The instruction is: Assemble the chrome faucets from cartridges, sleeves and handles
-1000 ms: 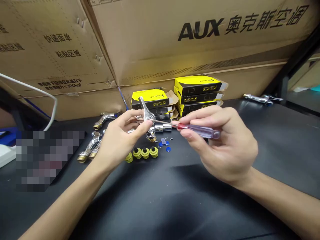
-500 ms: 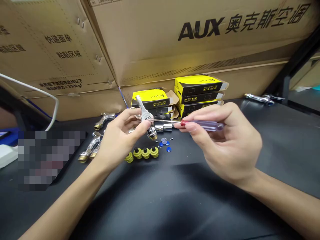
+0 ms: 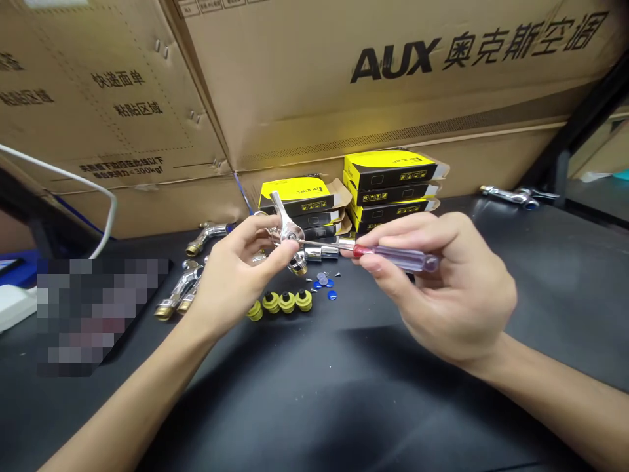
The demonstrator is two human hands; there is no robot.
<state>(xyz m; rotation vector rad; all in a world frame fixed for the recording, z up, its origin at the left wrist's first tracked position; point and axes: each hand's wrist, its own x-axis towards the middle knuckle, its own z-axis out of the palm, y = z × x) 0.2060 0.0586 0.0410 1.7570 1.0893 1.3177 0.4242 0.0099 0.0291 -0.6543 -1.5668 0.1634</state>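
Note:
My left hand [image 3: 236,275] pinches a chrome faucet part [image 3: 287,233] with a lever handle that sticks up. My right hand [image 3: 442,288] grips a screwdriver [image 3: 398,257] with a clear purple handle and a red collar. Its thin shaft points left and its tip sits on the top of the faucet part. Both hands hover above a black table [image 3: 314,387]. Under them lie several yellow and black valve cores [image 3: 280,303], blue round caps [image 3: 327,285], small screws and short chrome sleeves [image 3: 322,251].
Chrome faucet bodies with brass threads [image 3: 181,288] lie left of my hands. Two stacks of yellow and black boxes [image 3: 388,187] stand behind, against large cardboard cartons [image 3: 344,85]. Another chrome faucet [image 3: 514,193] lies at the far right. A white cable [image 3: 98,190] curves at left.
The screwdriver handle has turned and shifted slightly in my right fingers while its tip stays on the faucet part. The lever handle wobbled a little. My left hand keeps its hold.

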